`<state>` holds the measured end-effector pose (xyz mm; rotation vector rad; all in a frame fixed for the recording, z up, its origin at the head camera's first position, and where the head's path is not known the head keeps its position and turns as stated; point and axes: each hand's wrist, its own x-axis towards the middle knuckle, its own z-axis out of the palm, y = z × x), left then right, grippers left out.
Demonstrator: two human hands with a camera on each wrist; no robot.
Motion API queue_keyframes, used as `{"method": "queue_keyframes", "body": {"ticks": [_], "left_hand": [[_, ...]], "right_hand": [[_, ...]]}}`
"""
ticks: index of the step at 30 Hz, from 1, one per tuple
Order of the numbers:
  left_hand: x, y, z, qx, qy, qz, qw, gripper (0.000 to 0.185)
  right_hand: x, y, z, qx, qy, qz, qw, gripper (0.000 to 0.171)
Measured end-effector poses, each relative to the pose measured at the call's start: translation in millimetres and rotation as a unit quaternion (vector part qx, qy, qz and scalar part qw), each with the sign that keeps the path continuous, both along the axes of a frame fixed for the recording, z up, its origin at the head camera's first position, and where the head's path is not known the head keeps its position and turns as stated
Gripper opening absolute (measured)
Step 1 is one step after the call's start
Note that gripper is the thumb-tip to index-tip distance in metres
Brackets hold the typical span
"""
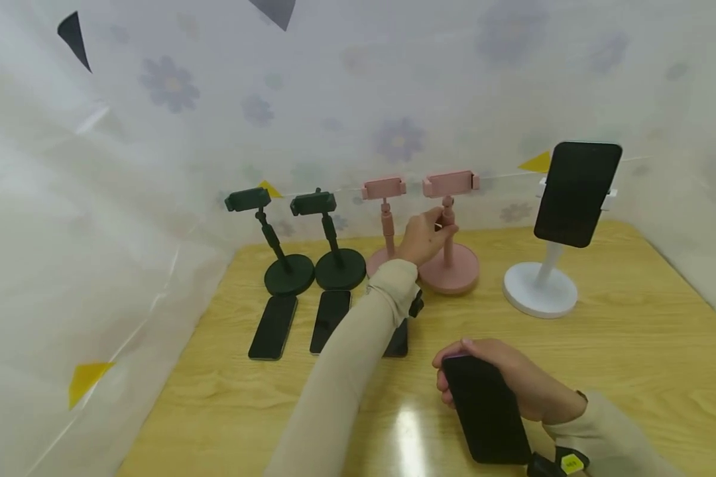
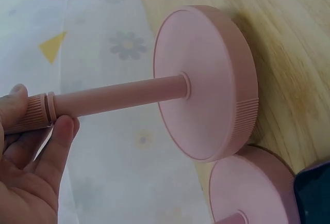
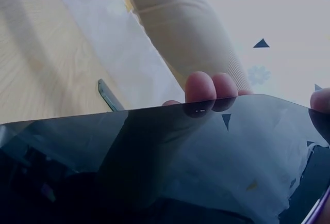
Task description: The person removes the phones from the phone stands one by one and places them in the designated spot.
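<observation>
My left hand [image 1: 420, 240] grips the ribbed collar on the post of a pink phone stand [image 1: 451, 273]. In the left wrist view, the thumb and fingers [image 2: 61, 139] curl about that collar, with the round base [image 2: 198, 84] on the table. Low at the front, my right hand [image 1: 516, 377] holds a black smartphone [image 1: 487, 414] by its edges, dark screen up. Its fingertips [image 3: 200, 87] show over the phone's edge in the right wrist view. The stand's clamp [image 1: 451, 184] has no phone in it.
Left of the held stand are another pink stand [image 1: 384, 189] and two dark green stands [image 1: 289, 273]. Several phones [image 1: 273, 328] lie before them, one partly under my left sleeve. At right, a white stand [image 1: 539, 291] carries an upright phone [image 1: 579, 192]. A patterned curtain [image 1: 334, 86] hangs behind.
</observation>
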<state>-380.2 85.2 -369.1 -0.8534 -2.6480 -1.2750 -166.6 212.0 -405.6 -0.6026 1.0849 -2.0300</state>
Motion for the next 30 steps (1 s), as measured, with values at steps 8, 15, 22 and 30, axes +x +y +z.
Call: {"method": "queue_keyframes", "body": {"ticks": [8,15,22,30], "left_hand": [[-6.8,9.9,-11.4,-0.007,-0.003,0.005,1.0000,0.027],[-9.1,10.5,-19.9,0.005,-0.004,0.035,0.9994,0.028],[-11.5,13.7,-24.1,-0.002,-0.012,0.048,0.9988,0.037],[-14.9,18.9,-25.6,0.000,-0.008,0.042,0.9991,0.036]], "right_hand": [[8.9,4.6,-0.8,0.006,-0.004,-0.006,1.000,0.052],[11.5,3.7,-4.5,-0.005,0.007,-0.007,1.000,0.052],[11.8,1.8,-5.1,-0.006,0.016,-0.007,1.000,0.052],[8.8,4.5,-6.1,0.007,0.010,-0.016,1.000,0.050]]}}
